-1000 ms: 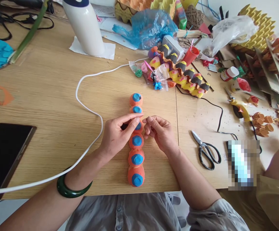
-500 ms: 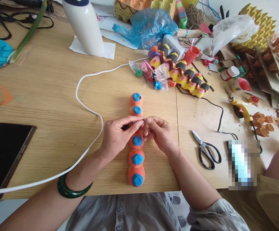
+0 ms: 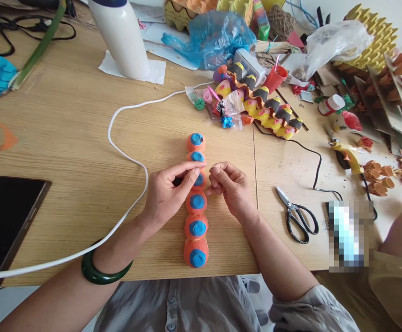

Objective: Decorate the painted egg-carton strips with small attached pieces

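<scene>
Stretching away from the near edge of a wooden bench [image 3: 65, 133], a row of six orange domes [image 3: 197, 201] capped with blue discs is pictured between two bare hands. The third dome from the far end is partly covered by the left hand [image 3: 169, 189], its thumb and forefinger extended; a dark patch is seen within its curl, but whether anything is grasped cannot be told. At the row's other side, thumb and forefinger of the right hand [image 3: 233, 186] are pinched together, anything between them too small to be made out. A green bangle [image 3: 100, 276] is worn on the left forearm. Black-handled scissors [image 3: 292, 207] are laid to the right, a dark phone [image 3: 9, 226] to the far left.
</scene>
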Available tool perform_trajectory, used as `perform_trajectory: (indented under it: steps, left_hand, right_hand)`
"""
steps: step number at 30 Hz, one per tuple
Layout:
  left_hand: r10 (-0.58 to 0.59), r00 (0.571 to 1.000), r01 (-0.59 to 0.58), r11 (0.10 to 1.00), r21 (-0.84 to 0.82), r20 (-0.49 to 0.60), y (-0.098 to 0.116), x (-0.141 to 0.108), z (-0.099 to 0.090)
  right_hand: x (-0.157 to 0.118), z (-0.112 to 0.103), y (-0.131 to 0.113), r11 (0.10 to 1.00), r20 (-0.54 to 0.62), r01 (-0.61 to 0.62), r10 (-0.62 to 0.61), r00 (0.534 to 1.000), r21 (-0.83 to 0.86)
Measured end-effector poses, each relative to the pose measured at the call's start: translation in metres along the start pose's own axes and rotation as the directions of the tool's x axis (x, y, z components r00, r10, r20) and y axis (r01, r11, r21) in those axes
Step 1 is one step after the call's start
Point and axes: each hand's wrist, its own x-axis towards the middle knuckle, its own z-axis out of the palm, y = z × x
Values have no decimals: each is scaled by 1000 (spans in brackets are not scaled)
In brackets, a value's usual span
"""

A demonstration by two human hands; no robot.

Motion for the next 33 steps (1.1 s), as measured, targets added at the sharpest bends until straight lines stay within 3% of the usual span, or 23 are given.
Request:
perform_trajectory:
  steps: [28,33]
  left_hand:
    - [-12,1000,12,1000,-18,21,-1,2,1]
    - [5,999,-2,998,-65,46,2,2,1]
  right_hand:
    - [2,-2,2,999,-15,-29,28,999,-22]
    - [1,0,1,999,50,-39,40,998,-11]
